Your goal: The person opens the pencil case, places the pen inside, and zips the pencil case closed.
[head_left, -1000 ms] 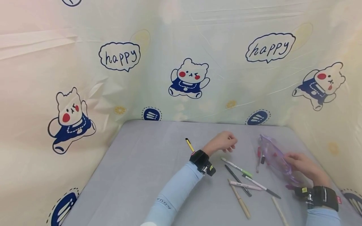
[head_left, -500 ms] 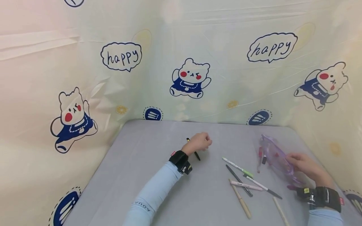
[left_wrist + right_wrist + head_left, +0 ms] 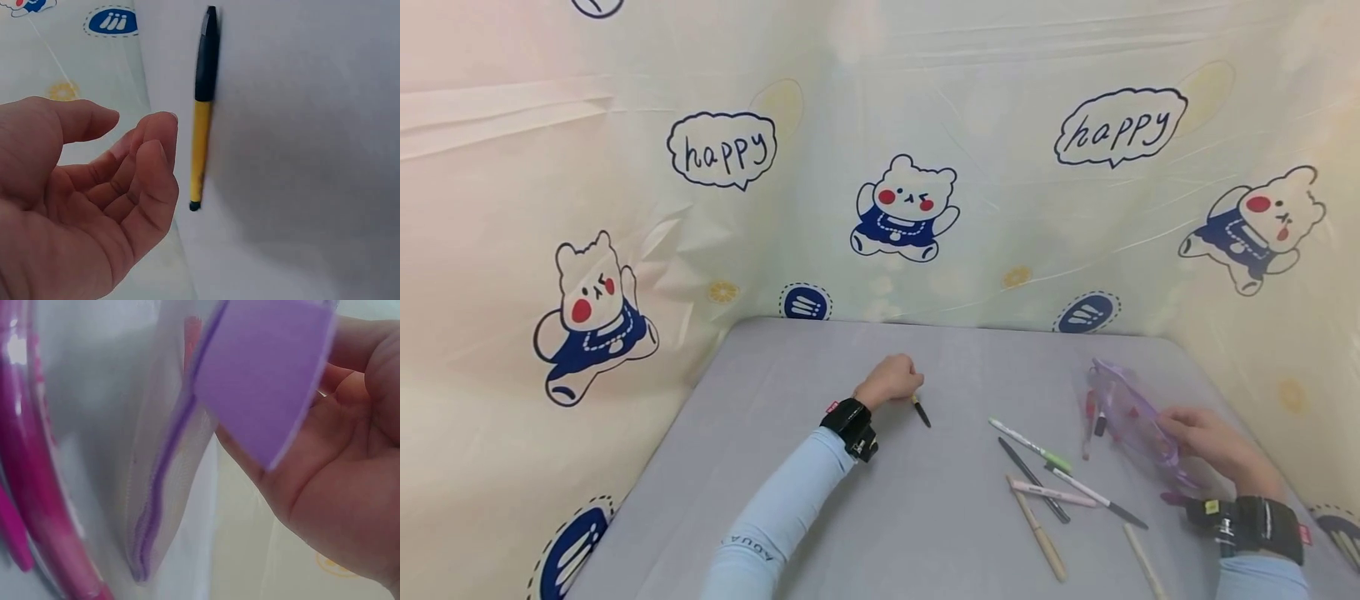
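My left hand point(image 3: 892, 378), its fingers loosely bent, hovers at the yellow pen point(image 3: 921, 411) with the black cap. In the left wrist view that pen point(image 3: 203, 125) lies on the table beside the fingertips, and nothing is between thumb and fingers. On the right, my right hand point(image 3: 1206, 437) pinches the edge of a see-through purple zip pouch point(image 3: 1138, 421). The right wrist view shows the pouch's purple part point(image 3: 262, 375) at the thumb and fingers; the fingertips are partly hidden behind it. Red items show at or through the pouch.
Several pens lie between the hands: a green-and-white one point(image 3: 1030, 443), a dark one point(image 3: 1022, 467), a pink one point(image 3: 1052, 492), a grey-tipped white one point(image 3: 1093, 495) and a tan one point(image 3: 1036, 530). Another pale stick point(image 3: 1142, 558) lies near the front edge. A patterned curtain point(image 3: 910, 100) surrounds the grey table point(image 3: 760, 383).
My left hand has moved left across the table to the yellow pen, whose dark end now shows past the fingers. My right hand stays at the pouch.
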